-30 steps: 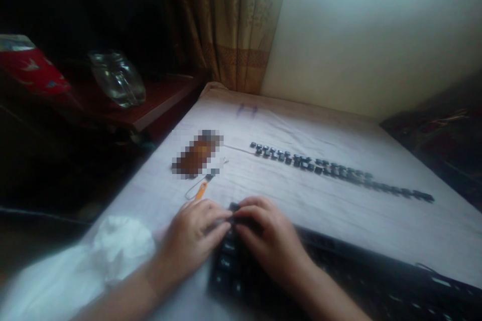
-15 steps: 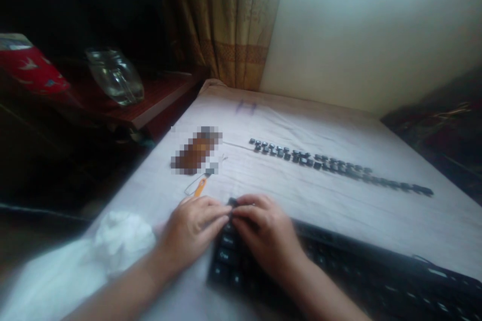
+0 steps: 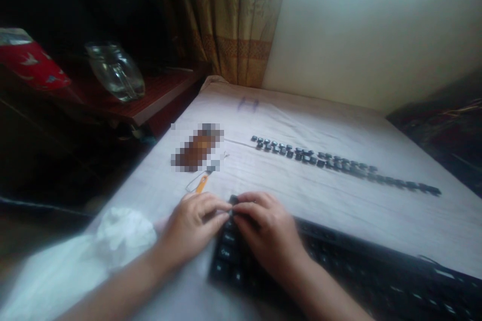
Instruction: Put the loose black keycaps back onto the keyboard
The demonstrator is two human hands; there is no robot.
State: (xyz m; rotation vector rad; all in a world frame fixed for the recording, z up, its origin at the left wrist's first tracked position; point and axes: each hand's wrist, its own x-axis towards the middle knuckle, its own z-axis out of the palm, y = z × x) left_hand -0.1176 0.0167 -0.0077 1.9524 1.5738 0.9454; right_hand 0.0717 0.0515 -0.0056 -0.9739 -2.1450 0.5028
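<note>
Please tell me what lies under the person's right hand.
The black keyboard runs beneath the right hand; several keys show at its left end. The part directly below the hand is covered, so its keys cannot be seen.

Open sheet [image 3: 320, 198] leaves passage between the keyboard [image 3: 346, 256] and loose keycaps [image 3: 320, 163]. An orange tool [image 3: 202, 183] obstructs space beyond the left hand [image 3: 196, 220].

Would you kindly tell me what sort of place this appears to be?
Probably a room in a home, perhaps a bedroom: a patterned curtain, a reddish wooden table and a pale sheet suggest it.
</note>
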